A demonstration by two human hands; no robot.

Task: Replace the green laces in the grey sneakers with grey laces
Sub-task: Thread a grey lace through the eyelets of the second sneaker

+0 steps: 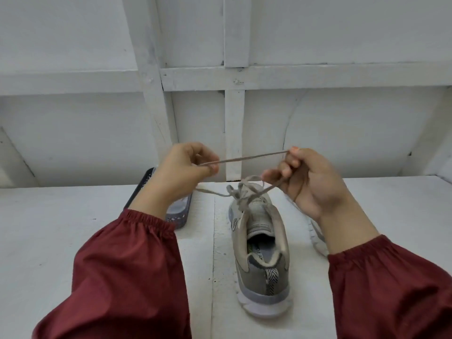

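The left grip [188, 167] and right grip [305, 182] each pinch a thin grey lace [244, 158], stretched taut between them above the middle of the desk [73, 216], a soft, light, limp cord probably best held near its ends, trailing down into loose loops on the grey sneaker [260, 243] standing heel toward the near edge.

A grey sneaker [261, 253] with a pale sole and a striped heel tab is stood upright on the white surface [49, 228], heel toward the camera and toe pointed away. A grey lace [244, 159] is gathered in loose loops above the tongue, and one stretch of it is held taut in the air, pinched between the left hand [186, 170] and the right hand [310, 182]. A second sneaker [318, 237] is seen only as a strip of pale sole just right of the first, largely hidden.
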